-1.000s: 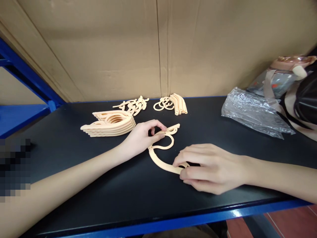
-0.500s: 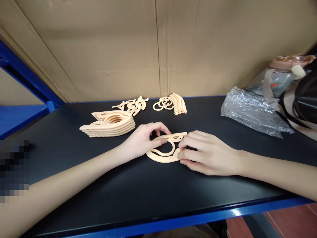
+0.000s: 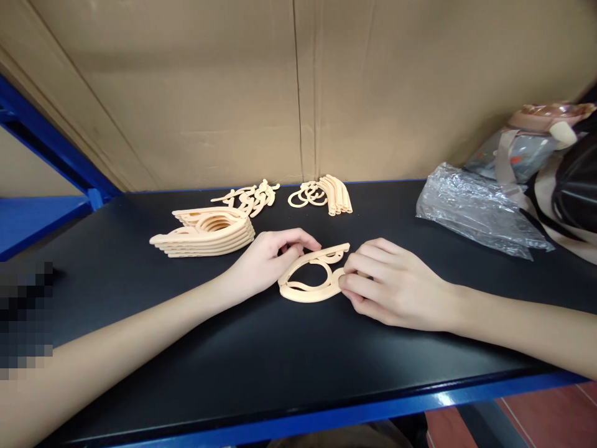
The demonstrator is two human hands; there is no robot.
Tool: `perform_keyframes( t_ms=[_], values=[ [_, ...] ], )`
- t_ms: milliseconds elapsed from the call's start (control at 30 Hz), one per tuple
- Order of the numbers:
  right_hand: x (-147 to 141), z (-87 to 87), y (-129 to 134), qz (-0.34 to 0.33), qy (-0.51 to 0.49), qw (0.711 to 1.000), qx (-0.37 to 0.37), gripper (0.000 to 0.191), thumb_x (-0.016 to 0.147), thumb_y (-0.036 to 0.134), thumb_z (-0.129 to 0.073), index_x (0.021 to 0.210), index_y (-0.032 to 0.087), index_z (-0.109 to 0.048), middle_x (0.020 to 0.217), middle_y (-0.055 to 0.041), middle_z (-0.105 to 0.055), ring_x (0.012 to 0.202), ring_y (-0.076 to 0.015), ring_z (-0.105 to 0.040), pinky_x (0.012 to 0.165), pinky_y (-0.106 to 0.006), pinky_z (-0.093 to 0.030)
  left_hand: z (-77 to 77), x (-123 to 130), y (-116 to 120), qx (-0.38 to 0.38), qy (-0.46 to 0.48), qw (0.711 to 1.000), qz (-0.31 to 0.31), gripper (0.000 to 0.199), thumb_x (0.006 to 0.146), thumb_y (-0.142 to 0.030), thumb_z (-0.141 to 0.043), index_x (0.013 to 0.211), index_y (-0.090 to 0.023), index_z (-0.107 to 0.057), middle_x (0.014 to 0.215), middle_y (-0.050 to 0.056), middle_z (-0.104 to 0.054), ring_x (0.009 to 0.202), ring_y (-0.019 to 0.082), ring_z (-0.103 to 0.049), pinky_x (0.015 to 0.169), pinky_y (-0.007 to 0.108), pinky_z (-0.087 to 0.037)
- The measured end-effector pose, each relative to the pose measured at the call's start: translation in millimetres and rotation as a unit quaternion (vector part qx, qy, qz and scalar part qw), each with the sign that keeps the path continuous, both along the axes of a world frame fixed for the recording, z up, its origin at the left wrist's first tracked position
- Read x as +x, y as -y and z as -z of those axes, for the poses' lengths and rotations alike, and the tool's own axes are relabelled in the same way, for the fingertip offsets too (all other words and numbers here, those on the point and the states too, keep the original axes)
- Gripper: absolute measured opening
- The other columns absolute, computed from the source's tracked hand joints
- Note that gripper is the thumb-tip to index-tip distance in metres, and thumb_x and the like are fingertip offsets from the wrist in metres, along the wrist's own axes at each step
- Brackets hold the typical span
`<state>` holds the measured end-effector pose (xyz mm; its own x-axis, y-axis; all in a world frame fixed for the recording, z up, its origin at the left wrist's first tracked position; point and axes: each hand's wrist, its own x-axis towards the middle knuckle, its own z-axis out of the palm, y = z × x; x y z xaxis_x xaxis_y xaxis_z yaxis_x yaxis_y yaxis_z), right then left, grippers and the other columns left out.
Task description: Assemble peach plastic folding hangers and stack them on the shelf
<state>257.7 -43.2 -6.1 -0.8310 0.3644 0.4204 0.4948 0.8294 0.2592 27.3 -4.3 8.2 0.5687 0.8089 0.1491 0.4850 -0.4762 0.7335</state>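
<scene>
A cream plastic piece with curved arms and a round opening (image 3: pixel 308 294) lies on the black tabletop (image 3: pixel 261 367), between my hands. My left hand (image 3: pixel 273 255) is closed at the upper left edge of this curved piece, thumb and fingers close together on its rim. On the other side, my right hand (image 3: pixel 387 283) has its fingertips closed on the right end of the piece, covering that end. A stack of similar curved pieces (image 3: pixel 209 239) sits left of my left hand.
Small cream hook-like parts (image 3: pixel 254 199) lie at the back, beside cream rings (image 3: pixel 308 195) and a bundle of curved tubes (image 3: pixel 336 196). Crumpled clear plastic (image 3: pixel 476 211), a bottle (image 3: pixel 522 149) and a black bag (image 3: pixel 578 180) stand at the right. Cardboard (image 3: pixel 209 93) rises behind.
The left thumb has drawn back from over the piece to its upper left edge. The piece has tilted slightly, its right end a little higher, and my right hand has shifted slightly right.
</scene>
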Motion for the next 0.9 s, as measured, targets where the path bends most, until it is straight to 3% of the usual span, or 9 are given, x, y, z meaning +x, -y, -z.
perform_keyframes(
  t_ms=[267,433,567,700,900],
  values=[
    [5,-2.5,-4,0.068,0.026,0.997,0.033,0.018,0.091,0.016,-0.047,0.083,0.015,-0.064,0.080,-0.0051,-0.063,0.079,-0.0192,-0.053,0.080,-0.035,-0.039,3.0,-1,-2,0.033,0.005,0.999,-0.014,0.021,0.085,-0.017,-0.049,0.095,-0.020,-0.068,0.089,0.001,-0.070,0.077,0.016,-0.063,0.069,0.029,-0.049],
    [12,-2.1,-16,0.093,0.022,0.995,0.041,0.025,0.093,0.014,-0.044,0.089,0.011,-0.068,0.085,-0.0085,-0.067,0.084,-0.0201,-0.056,0.083,-0.036,-0.040,6.8,-2,-3,0.114,-0.016,0.993,0.024,0.017,0.085,-0.014,-0.052,0.092,-0.020,-0.066,0.098,0.003,-0.067,0.092,0.019,-0.060,0.081,0.032,-0.048],
    [15,-1.3,-23,0.110,0.005,0.994,0.015,0.027,0.095,0.019,-0.044,0.092,0.012,-0.070,0.087,-0.0081,-0.068,0.087,-0.0207,-0.057,0.083,-0.036,-0.040,8.7,-2,2,0.211,-0.073,0.973,0.059,0.022,0.088,-0.010,-0.048,0.102,-0.021,-0.062,0.107,0.003,-0.066,0.102,0.020,-0.055,0.090,0.036,-0.045],
    [15,-0.8,-24,0.118,-0.013,0.993,-0.026,0.031,0.097,0.022,-0.041,0.098,0.013,-0.071,0.086,-0.0065,-0.067,0.083,-0.0196,-0.057,0.081,-0.035,-0.041,8.2,0,8,0.297,-0.146,0.938,0.102,0.022,0.094,-0.011,-0.043,0.104,-0.019,-0.061,0.109,0.003,-0.066,0.102,0.020,-0.053,0.088,0.036,-0.043],
    [11,0.5,-20,0.110,-0.045,0.991,-0.058,0.031,0.098,0.025,-0.040,0.113,0.013,-0.065,0.091,-0.0055,-0.069,0.086,-0.0191,-0.060,0.092,-0.038,-0.040,6.9,0,10,0.307,-0.132,0.934,0.122,0.018,0.096,-0.017,-0.044,0.105,-0.018,-0.060,0.104,0.004,-0.065,0.099,0.019,-0.053,0.086,0.034,-0.044]
  ],
)
